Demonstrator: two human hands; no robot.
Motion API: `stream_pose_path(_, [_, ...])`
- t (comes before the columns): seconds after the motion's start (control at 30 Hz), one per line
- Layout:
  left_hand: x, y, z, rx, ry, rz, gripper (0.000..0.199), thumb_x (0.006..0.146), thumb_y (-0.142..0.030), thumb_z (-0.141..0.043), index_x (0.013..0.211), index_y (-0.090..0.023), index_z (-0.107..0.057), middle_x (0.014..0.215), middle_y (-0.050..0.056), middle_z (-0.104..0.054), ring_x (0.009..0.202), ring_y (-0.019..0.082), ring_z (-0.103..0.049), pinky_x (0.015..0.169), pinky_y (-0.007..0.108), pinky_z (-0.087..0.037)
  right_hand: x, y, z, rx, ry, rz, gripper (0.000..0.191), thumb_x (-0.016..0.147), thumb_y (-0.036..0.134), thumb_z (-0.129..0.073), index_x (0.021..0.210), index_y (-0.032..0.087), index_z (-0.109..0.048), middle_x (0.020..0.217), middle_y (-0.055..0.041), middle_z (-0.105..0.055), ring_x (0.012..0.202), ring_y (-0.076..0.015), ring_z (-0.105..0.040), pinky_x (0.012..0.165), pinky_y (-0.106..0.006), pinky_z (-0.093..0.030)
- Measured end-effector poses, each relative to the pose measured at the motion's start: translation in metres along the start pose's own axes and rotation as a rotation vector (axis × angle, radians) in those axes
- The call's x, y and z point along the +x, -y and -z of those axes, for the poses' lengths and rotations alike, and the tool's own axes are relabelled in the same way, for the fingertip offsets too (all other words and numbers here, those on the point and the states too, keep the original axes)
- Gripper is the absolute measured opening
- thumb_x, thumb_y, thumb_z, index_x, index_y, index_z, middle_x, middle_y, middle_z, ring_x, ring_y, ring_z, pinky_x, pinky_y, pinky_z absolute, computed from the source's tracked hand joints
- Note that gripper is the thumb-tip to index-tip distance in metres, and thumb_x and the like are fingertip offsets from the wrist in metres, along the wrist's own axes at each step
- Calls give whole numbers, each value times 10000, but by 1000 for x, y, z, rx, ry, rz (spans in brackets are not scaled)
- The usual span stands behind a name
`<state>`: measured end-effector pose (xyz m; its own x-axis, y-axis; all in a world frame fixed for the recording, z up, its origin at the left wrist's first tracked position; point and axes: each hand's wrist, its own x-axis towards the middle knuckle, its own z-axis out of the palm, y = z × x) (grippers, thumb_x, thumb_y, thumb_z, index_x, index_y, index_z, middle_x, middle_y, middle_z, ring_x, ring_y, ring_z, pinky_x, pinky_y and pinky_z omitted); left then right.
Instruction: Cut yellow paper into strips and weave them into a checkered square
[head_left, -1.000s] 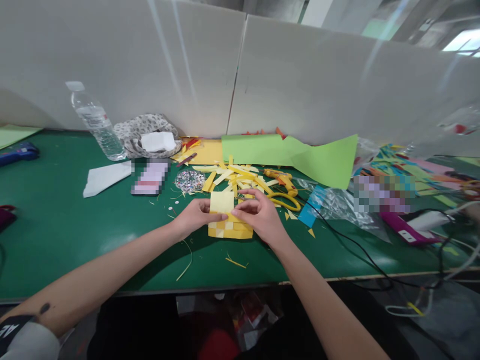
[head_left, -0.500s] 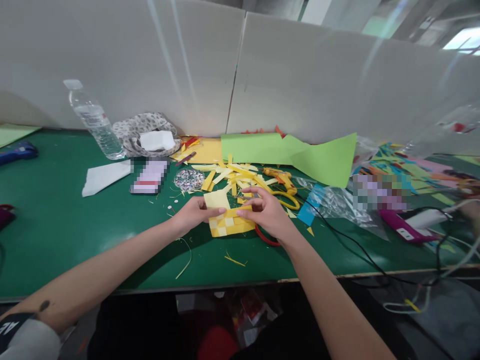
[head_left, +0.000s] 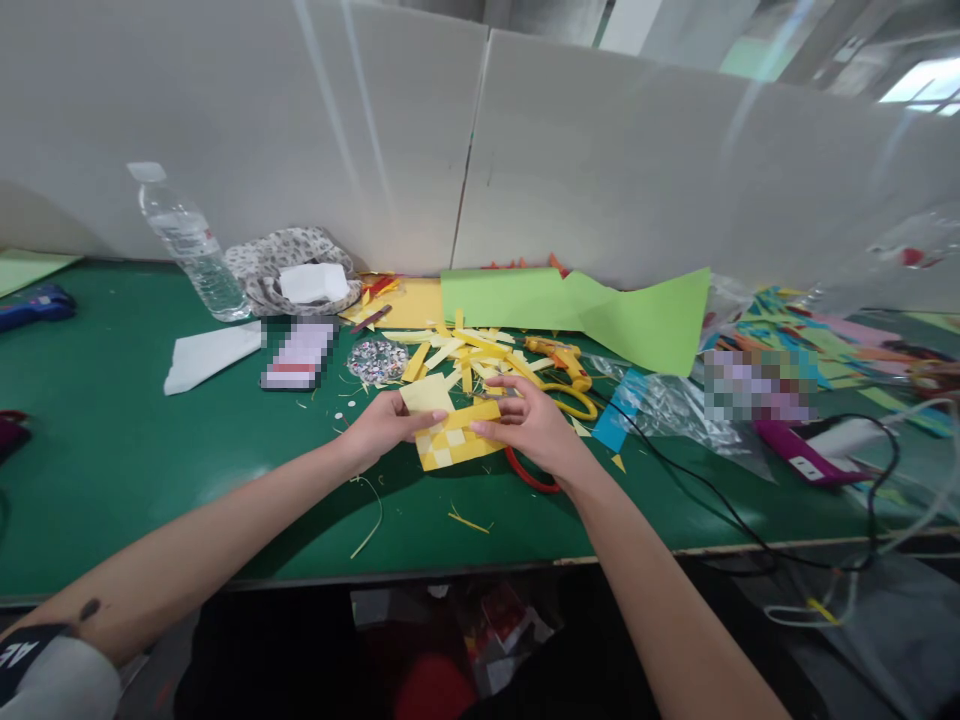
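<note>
A yellow and cream woven paper piece (head_left: 451, 446) is held between my two hands above the green table. My left hand (head_left: 381, 428) pinches its left side, thumb on top, where a pale cream flap (head_left: 427, 397) sticks up. On the right edge, my right hand (head_left: 531, 425) grips it with the thumb in front and fingers behind. Just behind lies a pile of yellow paper strips (head_left: 480, 350). Scissors with a red handle (head_left: 534, 480) are partly hidden under my right hand. A yellow glue gun (head_left: 564, 360) rests to the right of the pile.
On the green table (head_left: 247, 450) are a water bottle (head_left: 196, 250), a phone (head_left: 301, 355), a bag of sequins (head_left: 376, 361) and green paper (head_left: 555, 300). A black cable (head_left: 697, 475), clear plastic and a purple tool (head_left: 802, 460) are at the right.
The woven paper and its cream flap have shifted slightly left and tilted in my hands. My left thumb has moved a little left along the paper.
</note>
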<state>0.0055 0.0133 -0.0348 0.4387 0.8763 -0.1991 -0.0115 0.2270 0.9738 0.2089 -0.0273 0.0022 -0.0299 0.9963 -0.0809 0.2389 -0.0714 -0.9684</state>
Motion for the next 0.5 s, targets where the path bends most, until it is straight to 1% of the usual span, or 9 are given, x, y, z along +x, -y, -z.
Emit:
stream_pose_path(0.13, [0,1,0,19,-9,7,328,665,-345,-733,942,-176,-686,980,83,-711,851,188,-663,696,267,-521,-1,2,2,-67,-56,17,572,542,327,-780,1046,217,-532,653,41,-586,625,-142,-593,668,-322,-497])
stream_pose_path(0.3, [0,2,0,38,3,-5,323,668,-367,-727,919,-166,-691,942,79,-717,829,186,-660,689,264,-514,-1,6,5,-83,-139,60,521,572,329,-762,1038,213,-559,711,0,-642,690,-160,-621,723,-348,-509])
stream_pose_path(0.37, [1,2,0,19,-7,-22,330,670,-361,-727,929,-162,-687,941,79,-716,821,183,-658,686,263,-511,-2,7,3,-68,-161,62,534,567,339,-766,1039,206,-555,732,-10,-654,701,-168,-634,735,-357,-515])
stream_pose_path(0.4, [1,1,1,7,-18,-32,334,671,-357,-727,937,-159,-684,945,80,-714,817,182,-657,681,262,-510,-2,6,2,-54,-150,50,556,557,340,-772,1047,205,-546,748,-15,-661,705,-173,-642,735,-360,-519])
stream_pose_path(0.5, [0,0,0,-24,-58,-53,340,680,-354,-722,951,-154,-678,964,81,-710,802,174,-655,664,251,-506,-2,2,-5,10,-50,-5,645,524,319,-796,1085,210,-496,842,-42,-688,753,-201,-667,729,-369,-534])
